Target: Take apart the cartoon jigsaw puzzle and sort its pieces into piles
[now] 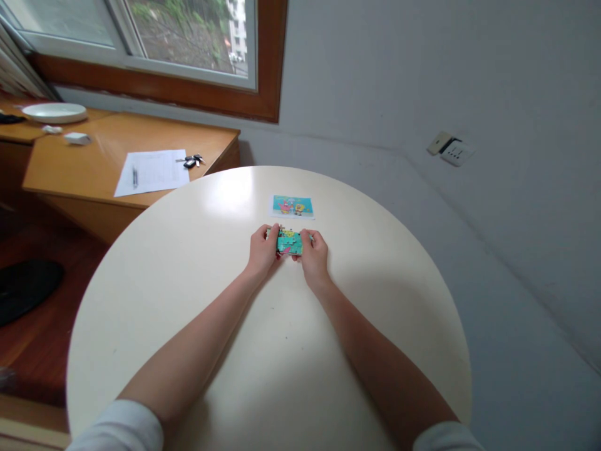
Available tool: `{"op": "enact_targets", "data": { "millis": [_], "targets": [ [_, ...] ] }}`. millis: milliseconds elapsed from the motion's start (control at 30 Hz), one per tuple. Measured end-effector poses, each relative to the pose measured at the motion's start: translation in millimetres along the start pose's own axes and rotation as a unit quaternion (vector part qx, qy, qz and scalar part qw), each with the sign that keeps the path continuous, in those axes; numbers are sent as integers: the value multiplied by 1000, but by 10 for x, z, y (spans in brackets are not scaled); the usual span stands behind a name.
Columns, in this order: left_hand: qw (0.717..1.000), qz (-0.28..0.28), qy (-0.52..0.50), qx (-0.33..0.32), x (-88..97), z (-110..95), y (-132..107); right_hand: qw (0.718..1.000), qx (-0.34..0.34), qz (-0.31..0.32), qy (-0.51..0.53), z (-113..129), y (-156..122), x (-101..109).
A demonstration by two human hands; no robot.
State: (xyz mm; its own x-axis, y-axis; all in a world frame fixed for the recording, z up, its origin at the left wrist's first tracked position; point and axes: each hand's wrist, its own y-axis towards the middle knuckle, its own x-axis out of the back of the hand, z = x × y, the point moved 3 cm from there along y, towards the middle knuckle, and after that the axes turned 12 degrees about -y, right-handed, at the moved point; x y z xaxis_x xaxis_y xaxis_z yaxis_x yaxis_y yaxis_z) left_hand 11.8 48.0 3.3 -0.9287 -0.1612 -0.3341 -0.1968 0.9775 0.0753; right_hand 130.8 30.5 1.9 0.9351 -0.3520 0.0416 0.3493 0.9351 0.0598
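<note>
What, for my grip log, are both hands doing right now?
Left hand: closed, holding the left side of the puzzle pieces.
Right hand: closed, holding their right side.

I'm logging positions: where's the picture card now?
In the middle of the head view, the picture card lies on the white table, just beyond the puzzle held by the left hand and right hand.
</note>
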Motion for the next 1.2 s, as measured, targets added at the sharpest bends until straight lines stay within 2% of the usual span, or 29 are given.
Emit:
{"op": "enact_targets", "data": {
  "millis": [267, 500, 733, 1033, 1200],
  "targets": [
    [996, -9, -52, 76, -20, 17, 18, 998, 56, -11, -41, 86, -52, 38],
    [996, 10, -80, 50, -18, -20, 18, 999, 0, 28, -31, 30, -26, 8],
    [998, 47, -27, 11, -62, -75, -41, 999, 17, -22, -33, -15, 19, 50],
    [1000, 4, -27, 9, -34, -85, -32, 1000, 13, -5, 7, -21, 6, 42],
    [999, -4, -39, 29, -20, -61, -21, 999, -3, -4, 41, -46, 28, 32]
  ]
}}
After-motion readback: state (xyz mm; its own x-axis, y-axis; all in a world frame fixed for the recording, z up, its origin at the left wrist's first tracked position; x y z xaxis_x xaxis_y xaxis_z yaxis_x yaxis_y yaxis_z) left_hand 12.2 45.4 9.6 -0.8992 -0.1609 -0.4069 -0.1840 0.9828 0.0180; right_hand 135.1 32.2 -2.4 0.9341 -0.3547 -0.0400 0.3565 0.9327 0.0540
